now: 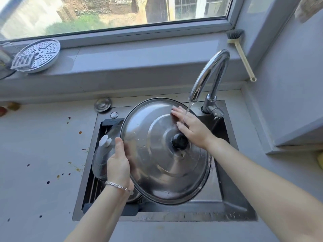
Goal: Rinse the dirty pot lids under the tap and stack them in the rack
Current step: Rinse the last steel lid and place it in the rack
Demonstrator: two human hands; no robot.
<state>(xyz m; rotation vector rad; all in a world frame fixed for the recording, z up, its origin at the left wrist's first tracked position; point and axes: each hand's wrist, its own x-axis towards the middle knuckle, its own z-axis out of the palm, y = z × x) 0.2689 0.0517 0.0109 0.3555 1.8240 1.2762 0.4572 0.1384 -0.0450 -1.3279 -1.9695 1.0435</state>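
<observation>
Left hand [118,165] is gripping the left rim of the steel lid [157,172], thumb curling over its edge, and is holding it tilted above the sink [236,203] at the centre of the frame. Right hand [190,126] is lying flat, fingers straight, on the lid's upper right beside the black knob [180,142], where water [187,110] is running down from the tap [209,74]. At centre left, a glass lid [100,161] is sitting in the rack [94,187], just beside the left hand.
</observation>
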